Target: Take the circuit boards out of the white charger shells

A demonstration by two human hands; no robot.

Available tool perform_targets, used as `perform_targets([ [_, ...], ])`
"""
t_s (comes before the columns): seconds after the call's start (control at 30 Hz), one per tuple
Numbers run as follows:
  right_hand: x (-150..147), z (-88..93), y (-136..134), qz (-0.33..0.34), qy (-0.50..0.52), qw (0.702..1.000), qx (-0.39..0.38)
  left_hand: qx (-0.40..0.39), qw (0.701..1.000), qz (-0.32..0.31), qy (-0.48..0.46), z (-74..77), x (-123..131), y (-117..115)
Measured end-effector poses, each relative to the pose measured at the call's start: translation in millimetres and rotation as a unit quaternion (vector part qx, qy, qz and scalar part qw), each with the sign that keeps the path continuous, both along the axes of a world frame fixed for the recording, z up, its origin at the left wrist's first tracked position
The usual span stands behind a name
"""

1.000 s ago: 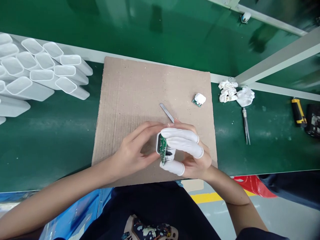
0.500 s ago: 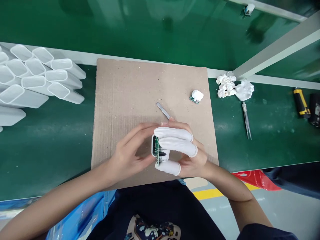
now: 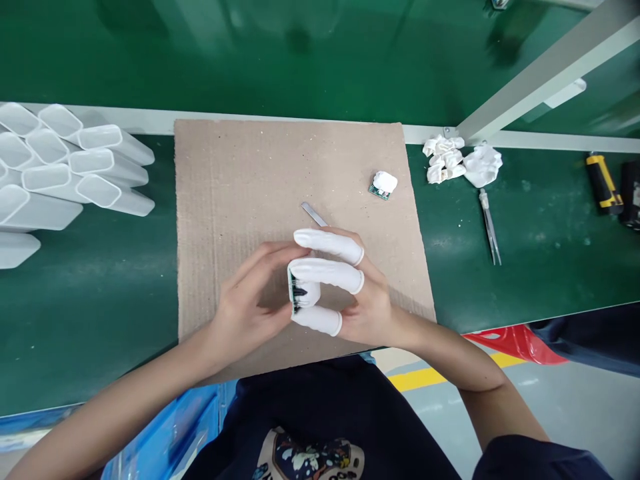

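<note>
My left hand [image 3: 243,293] is closed around a white plastic housing, of which only a bit of the rim [image 3: 289,283] shows, with its opening facing right. On three fingers of my right hand [image 3: 363,293] are white finger cots. Those fingers pinch a small green circuit board [image 3: 295,300] carrying a white and black part [image 3: 307,293], at the mouth of the housing. How deep the board sits is hidden by my fingers. A flat metal blade [image 3: 314,214] lies just beyond my right hand, which covers its near end.
Several white tubular housings [image 3: 100,193] are stacked at left. On the cardboard [image 3: 240,173] rests another board with a white part [image 3: 384,184]. To the right lie crumpled white finger cots [image 3: 444,160], tweezers [image 3: 490,230] and a yellow-black tool [image 3: 603,183]. A grey post [image 3: 530,73] rises behind.
The circuit board has come closer to the housing, and less of its green face shows at the opening. My right hand's upper cotted finger has lifted away. The view has shifted slightly.
</note>
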State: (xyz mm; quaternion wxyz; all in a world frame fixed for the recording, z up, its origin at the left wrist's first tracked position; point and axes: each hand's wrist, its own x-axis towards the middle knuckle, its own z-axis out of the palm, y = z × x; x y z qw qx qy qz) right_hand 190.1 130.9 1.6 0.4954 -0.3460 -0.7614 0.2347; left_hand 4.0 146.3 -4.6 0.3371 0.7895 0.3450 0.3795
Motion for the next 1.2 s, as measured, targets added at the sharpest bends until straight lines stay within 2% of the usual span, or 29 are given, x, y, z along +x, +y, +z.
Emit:
perform_targets([
  [0.1, 2.1, 2.1, -2.2, 0.014, -0.004, 0.999, -0.051, -0.013, 1.000, -0.006, -0.005, -0.6, -0.6, 2.2],
  [0.17, 2.3, 1.1, -4.4, 0.031, 0.010, 0.994, -0.108, 0.008, 1.000, 0.001, 0.000, -0.5, -0.8, 4.8],
  [0.33, -2.3, -5.8, -7.9, 0.061, 0.122, 0.952, -0.274, 0.203, 0.977, 0.036, 0.046, -1.2, 0.0, 11.5],
  [0.4, -4.3, -5.5, -7.5, 0.079, 0.154, 0.932, -0.319, 0.239, 0.968, 0.053, 0.061, -2.6, 0.4, 12.3],
  [0.5, -5.9, -1.9, -5.4, 0.075, 0.153, 0.923, -0.344, 0.264, 0.958, 0.071, 0.081, -4.5, 0.8, 12.7],
  [0.67, -5.7, -0.8, -3.0, 0.052, 0.162, 0.923, -0.346, 0.311, 0.945, 0.061, 0.084, -6.1, 1.3, 14.3],
  [0.97, -7.5, -10.0, -3.2, 0.058, 0.223, 0.892, -0.389, 0.322, 0.942, 0.039, 0.087, -6.7, 3.3, 11.6],
  [1.07, -3.9, -11.0, 0.6, 0.076, 0.226, 0.892, -0.385, 0.264, 0.960, 0.036, 0.084, -2.0, 3.3, 11.0],
  [1.2, 6.8, -4.0, 9.3, 0.162, 0.222, 0.874, -0.401, 0.172, 0.982, 0.030, 0.077, 4.0, -0.6, 12.2],
])
